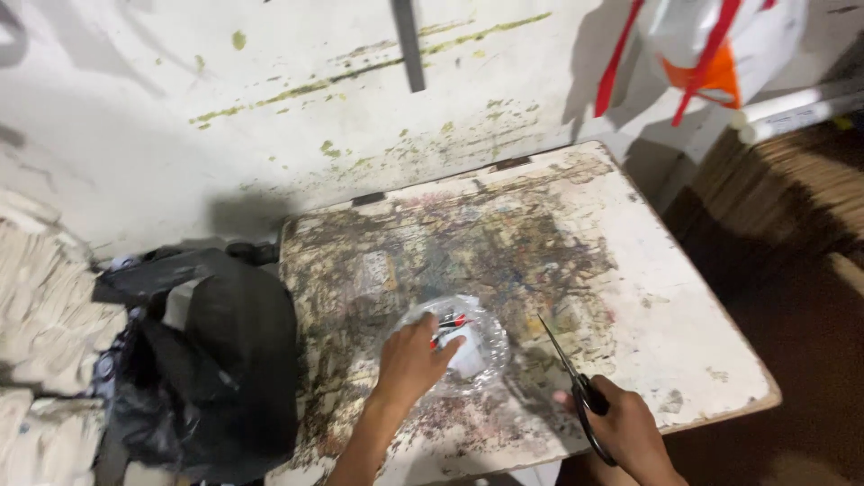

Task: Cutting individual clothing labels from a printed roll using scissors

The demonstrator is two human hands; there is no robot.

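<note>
My left hand (412,360) presses down on a clear crumpled plastic packet (468,346) that lies on the worn, paint-stained table (648,297). Inside the packet show a white piece and something red and black. My right hand (625,432) grips black-handled scissors (576,382) at the table's near edge; the blades point up and left toward the packet, a short way from it and nearly together.
A black bag (216,360) slumps on the floor left of the table. A stained white wall (270,99) runs behind. A white, red and orange bag (711,49) hangs at top right. Brown corrugated material (792,189) stands to the right.
</note>
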